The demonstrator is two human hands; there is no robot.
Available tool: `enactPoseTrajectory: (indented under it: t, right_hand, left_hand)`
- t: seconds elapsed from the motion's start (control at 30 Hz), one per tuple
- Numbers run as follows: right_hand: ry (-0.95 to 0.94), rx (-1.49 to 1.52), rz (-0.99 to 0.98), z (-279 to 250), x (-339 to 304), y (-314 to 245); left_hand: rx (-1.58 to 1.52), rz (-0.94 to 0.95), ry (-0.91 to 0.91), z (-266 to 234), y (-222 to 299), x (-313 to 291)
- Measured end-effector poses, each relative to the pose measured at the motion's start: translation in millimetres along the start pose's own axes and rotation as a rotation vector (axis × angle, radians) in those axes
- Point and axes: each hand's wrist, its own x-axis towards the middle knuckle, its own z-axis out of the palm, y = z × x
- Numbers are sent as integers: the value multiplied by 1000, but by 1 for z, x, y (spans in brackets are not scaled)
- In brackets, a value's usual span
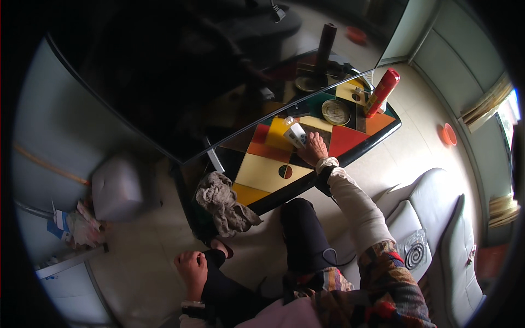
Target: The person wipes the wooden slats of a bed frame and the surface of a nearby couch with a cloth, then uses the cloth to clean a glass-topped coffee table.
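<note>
My right hand (313, 148) reaches out over the patterned table. Its fingers are closed on the near end of a white remote control (296, 135) with a small display and dark buttons. Something clear and shiny, perhaps plastic, shows by the remote's far end. My left hand (191, 269) rests on my left knee with its fingers curled, and nothing shows in it. A crumpled grey-brown cloth (221, 201) lies on the table's left end and hangs over the near edge.
The table (262, 169) has a dark rim. A large black television screen (180, 71) overhangs its far side. On its right stand a round metal dish (336, 112) and a red can (383, 93). A grey sofa (432, 202) is at right, a grey stool (116, 187) at left.
</note>
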Motion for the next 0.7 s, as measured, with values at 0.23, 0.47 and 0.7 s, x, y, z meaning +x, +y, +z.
enactPoseTrajectory:
  t: [0.23,0.47,0.7]
  right_hand:
    - [-43,37,91,-16,-5,4]
    - [39,44,21,-27,-16,23]
    - [215,74,145,-81,-71,112]
  left_hand:
    - [11,-17,-11,1,2,-3]
    - [-49,-49,-42,14,-8,-3]
    - [-96,18,-20,17,-3,3]
